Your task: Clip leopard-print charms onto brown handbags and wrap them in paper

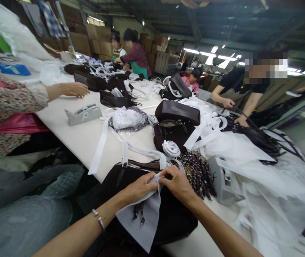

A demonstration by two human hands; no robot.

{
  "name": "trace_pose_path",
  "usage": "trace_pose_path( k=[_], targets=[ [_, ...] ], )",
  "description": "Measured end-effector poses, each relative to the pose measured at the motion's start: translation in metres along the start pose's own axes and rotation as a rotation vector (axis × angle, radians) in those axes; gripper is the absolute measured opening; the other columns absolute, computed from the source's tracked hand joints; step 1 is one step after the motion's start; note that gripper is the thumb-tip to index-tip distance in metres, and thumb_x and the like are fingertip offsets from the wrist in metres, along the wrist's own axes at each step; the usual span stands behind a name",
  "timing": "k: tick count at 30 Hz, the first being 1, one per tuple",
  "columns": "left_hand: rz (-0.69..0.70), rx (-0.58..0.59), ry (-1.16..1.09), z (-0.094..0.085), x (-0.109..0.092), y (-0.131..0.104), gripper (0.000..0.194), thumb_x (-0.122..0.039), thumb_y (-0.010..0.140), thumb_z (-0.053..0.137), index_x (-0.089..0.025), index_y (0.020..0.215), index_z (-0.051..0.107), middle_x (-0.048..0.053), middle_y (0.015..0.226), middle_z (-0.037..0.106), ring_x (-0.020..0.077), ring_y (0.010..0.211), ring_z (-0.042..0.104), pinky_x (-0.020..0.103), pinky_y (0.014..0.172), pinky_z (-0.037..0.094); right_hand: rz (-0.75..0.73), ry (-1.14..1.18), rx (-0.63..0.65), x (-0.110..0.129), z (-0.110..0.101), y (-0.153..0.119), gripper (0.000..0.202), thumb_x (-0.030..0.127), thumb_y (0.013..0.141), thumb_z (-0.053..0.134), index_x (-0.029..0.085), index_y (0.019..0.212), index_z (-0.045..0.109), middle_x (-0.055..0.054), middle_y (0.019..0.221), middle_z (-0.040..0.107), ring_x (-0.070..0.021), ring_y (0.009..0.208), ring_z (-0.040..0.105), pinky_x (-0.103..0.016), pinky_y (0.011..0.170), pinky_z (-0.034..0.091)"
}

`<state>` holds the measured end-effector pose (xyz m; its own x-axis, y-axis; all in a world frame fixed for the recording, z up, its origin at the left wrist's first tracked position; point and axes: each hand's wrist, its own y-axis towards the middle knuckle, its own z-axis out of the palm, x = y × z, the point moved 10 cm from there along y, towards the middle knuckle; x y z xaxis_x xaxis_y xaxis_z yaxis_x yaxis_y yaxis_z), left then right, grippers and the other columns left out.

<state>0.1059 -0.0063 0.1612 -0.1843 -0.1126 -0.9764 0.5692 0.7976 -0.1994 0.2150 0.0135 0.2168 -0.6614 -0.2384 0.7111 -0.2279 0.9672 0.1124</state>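
Note:
A black handbag (112, 178) with a silver zip lies on the table in front of me. Over its front hangs a thin whitish wrapping sheet (141, 228), and two braided dark cord ends lie against the sheet. My left hand (143, 185) pinches the sheet's upper edge between thumb and fingers. Close beside it, my right hand (177, 184) has thumb and fingertips closed on the same edge. White-wrapped handles (147, 151) stand up from the bag behind my hands. To the right sits a pile of dark braided cords with metal rings (195, 175).
Grey tape dispensers stand at right (225, 182) and at left (84, 115). Further back are stacked dark bags (177, 114), a plastic-wrapped bundle (129, 119) and heaped white sheets (267, 203). A co-worker's hand (74, 90) reaches in from the left; other people work around the table.

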Motion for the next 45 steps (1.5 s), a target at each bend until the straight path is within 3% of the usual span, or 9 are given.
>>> trace_pose_path(
  k=[7, 15, 21, 26, 30, 34, 39, 42, 45],
  targets=[
    [0.011, 0.004, -0.037, 0.006, -0.001, -0.003, 0.023, -0.037, 0.085, 0.052, -0.017, 0.095, 0.055, -0.004, 0.081, 0.048, 0.0122, 0.072, 0.043, 0.021, 0.065, 0.037, 0.090, 0.093, -0.025, -0.014, -0.003, 0.001, 0.009, 0.015, 0.068, 0.068, 0.018, 0.066, 0.061, 0.000, 0.077, 0.059, -0.0160, 0.077, 0.057, -0.028, 0.073, 0.042],
    [0.031, -0.067, 0.238, 0.003, 0.007, 0.000, 0.040, -0.051, 0.090, 0.043, -0.017, 0.103, 0.058, 0.002, 0.092, 0.060, 0.0173, 0.083, 0.053, 0.027, 0.076, 0.041, 0.220, 0.121, 0.019, -0.027, 0.004, 0.003, 0.005, 0.017, 0.066, 0.067, 0.019, 0.065, 0.063, 0.001, 0.068, 0.064, -0.0151, 0.066, 0.056, -0.027, 0.066, 0.041],
    [-0.130, -0.206, 0.390, -0.002, 0.015, 0.005, 0.037, -0.052, 0.073, 0.063, -0.017, 0.089, 0.062, 0.003, 0.084, 0.065, 0.0202, 0.076, 0.057, 0.027, 0.063, 0.036, 0.215, 0.081, -0.017, -0.031, 0.011, 0.000, 0.006, 0.015, 0.065, 0.065, 0.020, 0.065, 0.060, 0.002, 0.066, 0.063, -0.0149, 0.064, 0.056, -0.027, 0.063, 0.040],
    [-0.088, -0.200, 0.161, 0.004, 0.022, 0.010, 0.018, -0.031, 0.075, 0.058, -0.015, 0.082, 0.062, 0.001, 0.074, 0.061, 0.0156, 0.067, 0.053, 0.025, 0.060, 0.035, 0.213, 0.117, -0.052, -0.035, 0.008, 0.000, 0.007, 0.016, 0.066, 0.063, 0.020, 0.069, 0.059, 0.003, 0.065, 0.060, -0.0149, 0.064, 0.056, -0.027, 0.061, 0.041],
    [-0.055, -0.132, -0.167, 0.013, 0.034, 0.014, 0.027, -0.033, 0.075, 0.062, -0.013, 0.092, 0.063, 0.000, 0.074, 0.060, 0.0118, 0.059, 0.050, 0.025, 0.060, 0.037, 0.165, 0.090, -0.088, -0.031, 0.003, -0.002, 0.005, 0.017, 0.070, 0.060, 0.021, 0.074, 0.060, 0.002, 0.069, 0.063, -0.0169, 0.067, 0.058, -0.029, 0.066, 0.043],
    [-0.089, -0.137, -0.257, 0.016, 0.041, 0.015, 0.030, -0.036, 0.074, 0.065, -0.012, 0.093, 0.063, -0.001, 0.070, 0.058, 0.0105, 0.054, 0.047, 0.023, 0.054, 0.034, 0.147, 0.112, -0.122, -0.027, -0.003, -0.005, 0.014, 0.017, 0.073, 0.058, 0.021, 0.086, 0.063, 0.001, 0.073, 0.066, -0.0180, 0.071, 0.062, -0.032, 0.072, 0.046],
    [-0.134, -0.167, -0.290, 0.014, 0.047, 0.016, 0.032, -0.039, 0.071, 0.068, -0.012, 0.088, 0.064, -0.001, 0.069, 0.059, 0.0112, 0.055, 0.048, 0.023, 0.054, 0.034, 0.197, 0.142, -0.234, -0.028, -0.054, -0.021, 0.021, 0.029, 0.077, 0.061, 0.019, 0.095, 0.066, -0.003, 0.086, 0.071, -0.0191, 0.080, 0.066, -0.032, 0.079, 0.049],
    [-0.140, -0.165, -0.318, 0.014, 0.047, 0.016, 0.035, -0.042, 0.070, 0.069, -0.012, 0.087, 0.063, -0.001, 0.066, 0.059, 0.0116, 0.054, 0.049, 0.024, 0.055, 0.036, 0.296, 0.081, -0.345, -0.051, -0.116, -0.051, 0.028, 0.041, 0.078, 0.062, 0.020, 0.096, 0.068, -0.005, 0.092, 0.073, -0.0207, 0.083, 0.067, -0.033, 0.081, 0.049],
    [-0.137, -0.161, -0.332, 0.015, 0.044, 0.015, 0.036, -0.043, 0.069, 0.070, -0.012, 0.087, 0.063, -0.001, 0.068, 0.061, 0.0130, 0.056, 0.052, 0.024, 0.056, 0.037, 0.441, -0.112, -0.548, -0.093, -0.193, -0.098, 0.033, 0.047, 0.073, 0.065, 0.021, 0.093, 0.071, -0.006, 0.091, 0.073, -0.0233, 0.081, 0.066, -0.036, 0.082, 0.048]
  ],
)
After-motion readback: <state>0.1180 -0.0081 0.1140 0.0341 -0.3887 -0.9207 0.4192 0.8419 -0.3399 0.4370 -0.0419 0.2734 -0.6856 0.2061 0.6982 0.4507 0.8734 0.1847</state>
